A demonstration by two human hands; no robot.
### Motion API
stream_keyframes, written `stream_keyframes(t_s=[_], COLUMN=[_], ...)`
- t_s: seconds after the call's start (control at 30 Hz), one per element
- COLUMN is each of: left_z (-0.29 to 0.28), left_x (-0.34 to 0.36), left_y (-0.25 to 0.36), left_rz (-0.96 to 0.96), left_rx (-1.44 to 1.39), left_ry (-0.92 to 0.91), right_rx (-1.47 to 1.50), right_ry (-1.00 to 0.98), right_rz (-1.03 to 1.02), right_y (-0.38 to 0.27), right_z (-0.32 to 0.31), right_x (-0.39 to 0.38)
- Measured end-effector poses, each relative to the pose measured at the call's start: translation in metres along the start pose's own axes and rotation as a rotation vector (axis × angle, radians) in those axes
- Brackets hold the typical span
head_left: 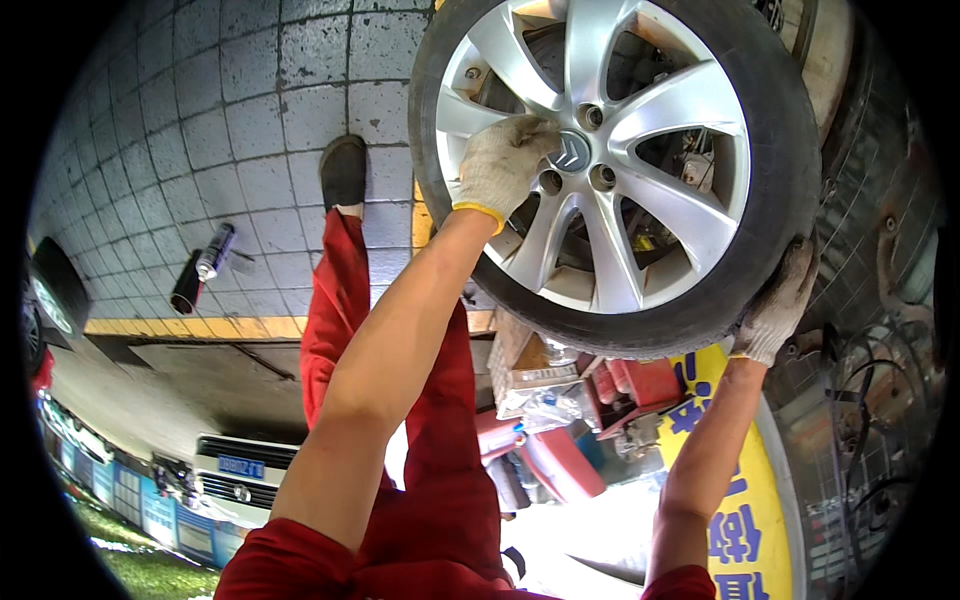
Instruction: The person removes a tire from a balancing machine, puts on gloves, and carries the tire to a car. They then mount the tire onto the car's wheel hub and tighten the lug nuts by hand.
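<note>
A silver multi-spoke alloy wheel (685, 195) with a black tyre (785, 130) faces me at upper centre. My left hand (505, 165), in a whitish knit glove with a yellow cuff, is at the hub. Its fingers are curled together at the left edge of the dark centre cap (572, 152); whether something small is between them is hidden. Bolt holes show around the cap. At the tyre's lower right, my right hand (783, 305), in a soiled glove, grips the outer edge with fingers partly behind it.
Below the tyre lie red boxes (640, 383) and assorted parts. A yellow banner (765, 480) stands by my right forearm. Hoses and metal parts crowd the right side. On the tiled floor (240, 110) at left rest a spray can (216, 250) and a dark cylinder (187, 283). A white vehicle (240, 470) is at lower left.
</note>
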State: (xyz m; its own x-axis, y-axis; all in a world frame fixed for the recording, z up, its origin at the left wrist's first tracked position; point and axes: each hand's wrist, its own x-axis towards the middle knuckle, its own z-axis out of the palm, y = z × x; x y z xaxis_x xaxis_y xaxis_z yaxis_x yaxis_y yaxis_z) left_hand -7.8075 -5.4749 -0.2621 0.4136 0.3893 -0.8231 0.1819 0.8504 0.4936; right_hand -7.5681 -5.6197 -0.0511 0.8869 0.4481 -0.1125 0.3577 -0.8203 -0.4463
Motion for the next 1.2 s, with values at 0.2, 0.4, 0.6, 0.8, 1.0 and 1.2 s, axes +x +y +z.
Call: stream_keyframes(t_s=[0.2,0.4,0.6,0.8,1.0,1.2], left_z=[-0.008,-0.020,-0.021,-0.025,-0.019,-0.022], left_x=[-0.001,0.000,0.002,0.013,0.015,0.017], left_y=[-0.007,-0.013,-0.014,-0.041,-0.049,-0.047], left_rz=[-0.075,0.006,0.026,0.883,0.858,0.833], left_rx=[0.124,0.209,0.150,0.653,0.663,0.647], left_ry=[-0.066,-0.041,-0.070,0.086,0.111,0.053], right_rx=[-0.465,-0.776,-0.728,-0.715,-0.665,-0.736], right_ry=[-0.068,-0.110,-0.157,-0.186,-0.197,-0.202], right_rz=[-0.509,-0.684,-0.623,-0.702,-0.644,-0.727], right_y=[0.043,0.056,0.036,0.029,0.033,0.038], right_z=[-0.032,-0.047,-0.043,-0.039,-0.042,-0.050], right_x=[0.002,-0.002,-0.003,-0.005,-0.004,-0.005])
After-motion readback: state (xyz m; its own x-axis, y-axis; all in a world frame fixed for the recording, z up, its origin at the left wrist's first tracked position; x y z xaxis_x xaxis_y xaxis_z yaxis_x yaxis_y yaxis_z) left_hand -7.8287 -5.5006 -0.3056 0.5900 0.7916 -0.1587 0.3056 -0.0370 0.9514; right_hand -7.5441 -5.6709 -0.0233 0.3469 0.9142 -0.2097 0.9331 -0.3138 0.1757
